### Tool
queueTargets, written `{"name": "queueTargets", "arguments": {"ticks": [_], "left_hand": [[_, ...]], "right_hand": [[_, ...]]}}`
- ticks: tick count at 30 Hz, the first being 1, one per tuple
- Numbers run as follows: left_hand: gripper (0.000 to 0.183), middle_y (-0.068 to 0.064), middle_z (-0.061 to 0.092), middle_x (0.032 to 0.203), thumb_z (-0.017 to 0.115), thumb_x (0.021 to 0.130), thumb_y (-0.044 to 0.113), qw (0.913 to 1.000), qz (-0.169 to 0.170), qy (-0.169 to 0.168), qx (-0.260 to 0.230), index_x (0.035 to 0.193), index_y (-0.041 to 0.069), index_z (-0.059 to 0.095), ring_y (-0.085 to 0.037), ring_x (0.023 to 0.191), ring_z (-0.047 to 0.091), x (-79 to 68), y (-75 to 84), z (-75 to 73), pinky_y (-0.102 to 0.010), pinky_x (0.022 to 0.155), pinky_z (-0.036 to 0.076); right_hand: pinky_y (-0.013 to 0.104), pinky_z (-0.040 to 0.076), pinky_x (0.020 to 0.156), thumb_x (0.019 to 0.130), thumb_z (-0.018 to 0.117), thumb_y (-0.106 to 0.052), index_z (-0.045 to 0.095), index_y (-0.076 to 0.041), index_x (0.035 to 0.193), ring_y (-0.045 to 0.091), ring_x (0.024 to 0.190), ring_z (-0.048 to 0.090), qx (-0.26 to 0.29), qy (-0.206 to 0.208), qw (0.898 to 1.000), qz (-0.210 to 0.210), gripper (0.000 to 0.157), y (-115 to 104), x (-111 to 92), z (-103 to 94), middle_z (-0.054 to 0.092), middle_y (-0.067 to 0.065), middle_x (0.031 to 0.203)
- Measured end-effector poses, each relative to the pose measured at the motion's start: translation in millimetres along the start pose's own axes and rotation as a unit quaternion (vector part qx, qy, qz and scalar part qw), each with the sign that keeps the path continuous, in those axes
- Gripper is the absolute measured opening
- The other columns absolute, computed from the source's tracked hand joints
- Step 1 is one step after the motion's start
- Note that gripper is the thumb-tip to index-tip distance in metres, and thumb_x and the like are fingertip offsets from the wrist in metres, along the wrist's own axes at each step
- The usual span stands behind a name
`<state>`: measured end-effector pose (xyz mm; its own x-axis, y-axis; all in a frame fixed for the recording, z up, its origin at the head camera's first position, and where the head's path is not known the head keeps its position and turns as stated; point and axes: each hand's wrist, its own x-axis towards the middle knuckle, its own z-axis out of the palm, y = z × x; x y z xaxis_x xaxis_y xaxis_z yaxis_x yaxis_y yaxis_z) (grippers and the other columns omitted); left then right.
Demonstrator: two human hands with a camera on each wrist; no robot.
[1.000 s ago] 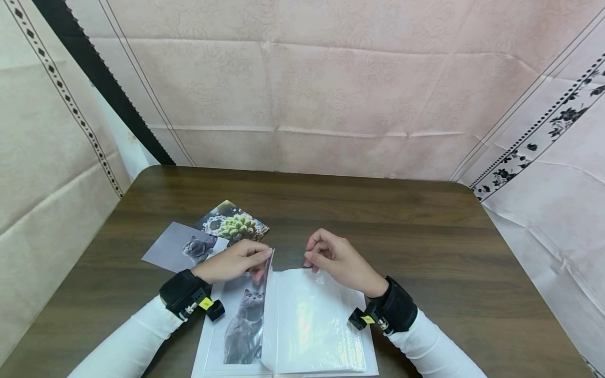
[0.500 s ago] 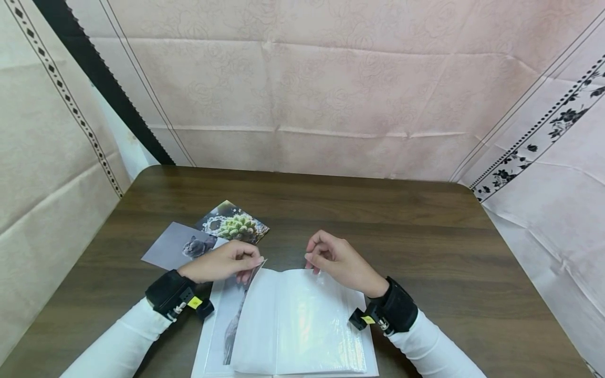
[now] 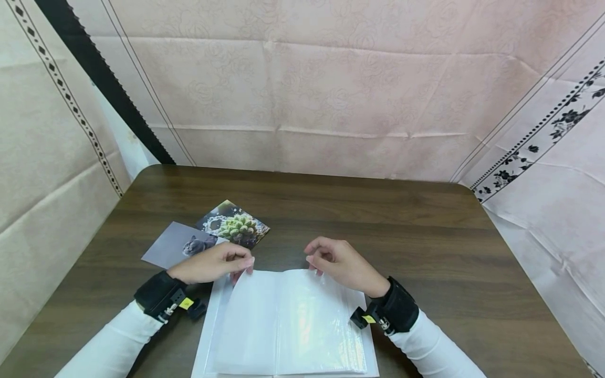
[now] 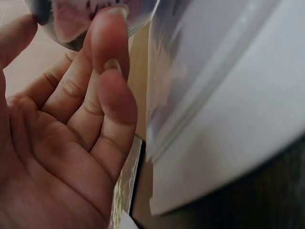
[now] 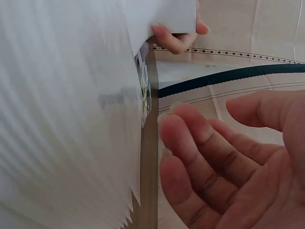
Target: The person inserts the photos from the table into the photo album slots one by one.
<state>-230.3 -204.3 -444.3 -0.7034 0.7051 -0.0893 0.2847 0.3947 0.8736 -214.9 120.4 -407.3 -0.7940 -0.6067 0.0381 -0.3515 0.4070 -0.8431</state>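
A photo album (image 3: 316,325) with white, glossy clear-pocket pages lies spread at the table's front. My left hand (image 3: 212,262) pinches the top outer corner of its left page (image 3: 248,325) between thumb and fingers. From below, the left wrist view shows part of a printed picture (image 4: 71,21) in that lifted page, beside my fingers (image 4: 116,95). Just past the right page's top edge hovers my right hand (image 3: 342,268), its fingers (image 5: 176,179) loosely bent. Nothing lies between them in the right wrist view. The cat picture on the album's left side is now covered by the page.
Left of the album, a grey cat photo (image 3: 167,247) overlaps a succulent photo (image 3: 236,226), both flat on the brown wooden table (image 3: 378,215). Its front end of the cat photo is partly behind my left hand. A patterned cloth (image 3: 331,94) hangs behind the table.
My left hand has moved left and slightly down, turning the page over from near the middle onto the left side, over the cat picture. My right hand has barely moved.
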Motion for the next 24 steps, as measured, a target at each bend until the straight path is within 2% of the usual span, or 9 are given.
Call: {"name": "queueTargets", "arguments": {"ticks": [4, 9, 12, 17, 21, 24], "left_hand": [[0.024, 0.001, 0.063, 0.075, 0.052, 0.098, 0.035, 0.9995, 0.006, 0.006, 0.032, 0.093, 0.021, 0.069, -0.017, 0.067, 0.058, -3.4, -2.6, -2.5, -0.031, 0.062, 0.047], [0.019, 0.004, 0.062, 0.075, 0.06, 0.092, 0.04, 0.9971, 0.015, 0.012, 0.074, 0.091, 0.025, 0.071, -0.012, 0.066, 0.053, -9.5, -5.8, -5.0, -0.027, 0.061, 0.045], [0.017, 0.006, 0.06, 0.075, 0.062, 0.09, 0.041, 0.996, 0.01, 0.018, 0.086, 0.09, 0.027, 0.071, -0.009, 0.066, 0.049, -13.1, -7.2, -6.0, -0.027, 0.061, 0.042], [0.012, 0.009, 0.065, 0.08, 0.063, 0.09, 0.038, 0.9948, -0.004, 0.024, 0.099, 0.09, 0.028, 0.07, -0.01, 0.068, 0.054, -15.5, -7.9, -7.5, -0.028, 0.064, 0.047], [0.004, 0.01, 0.063, 0.078, 0.068, 0.087, 0.033, 0.988, -0.021, 0.044, 0.146, 0.088, 0.029, 0.067, -0.01, 0.069, 0.055, -18.0, -3.2, -8.1, -0.028, 0.063, 0.048], [0.006, 0.01, 0.059, 0.074, 0.07, 0.086, 0.03, 0.98, -0.028, 0.052, 0.19, 0.088, 0.028, 0.064, -0.009, 0.068, 0.053, -18.7, 2.5, -6.7, -0.027, 0.062, 0.047]], "right_hand": [[0.029, 0.051, 0.072, 0.096, 0.057, -0.019, 0.062, 0.0, 0.113, 0.024, 0.073, 0.062, -0.016, -0.006, 1.0, -0.002, 0.026, 2, 1, -0.5, 0.068, 0.009, 0.085], [0.028, 0.051, 0.07, 0.096, 0.057, -0.017, 0.065, -0.003, 0.108, 0.02, 0.072, 0.061, -0.046, -0.008, 0.999, 0.002, 0.021, 4, 1, 0.9, 0.067, 0.005, 0.083], [0.027, 0.05, 0.067, 0.095, 0.057, -0.016, 0.067, -0.005, 0.106, 0.016, 0.07, 0.059, -0.064, -0.01, 0.998, 0.004, 0.018, 4, 0, 2.7, 0.067, 0.002, 0.08], [0.025, 0.048, 0.062, 0.094, 0.058, -0.015, 0.067, -0.009, 0.103, 0.009, 0.066, 0.056, -0.088, -0.01, 0.996, -0.002, 0.014, 2, 0, 4.3, 0.066, 0.001, 0.077], [0.025, 0.048, 0.062, 0.093, 0.06, -0.016, 0.067, -0.011, 0.1, 0.007, 0.065, 0.054, -0.102, -0.008, 0.995, -0.003, 0.011, 0, -1, 5.1, 0.065, 0.001, 0.077], [0.025, 0.048, 0.061, 0.093, 0.06, -0.016, 0.066, -0.012, 0.099, 0.007, 0.065, 0.055, -0.108, -0.009, 0.994, 0.0, 0.009, -2, -1, 6.1, 0.065, 0.001, 0.076]]}}
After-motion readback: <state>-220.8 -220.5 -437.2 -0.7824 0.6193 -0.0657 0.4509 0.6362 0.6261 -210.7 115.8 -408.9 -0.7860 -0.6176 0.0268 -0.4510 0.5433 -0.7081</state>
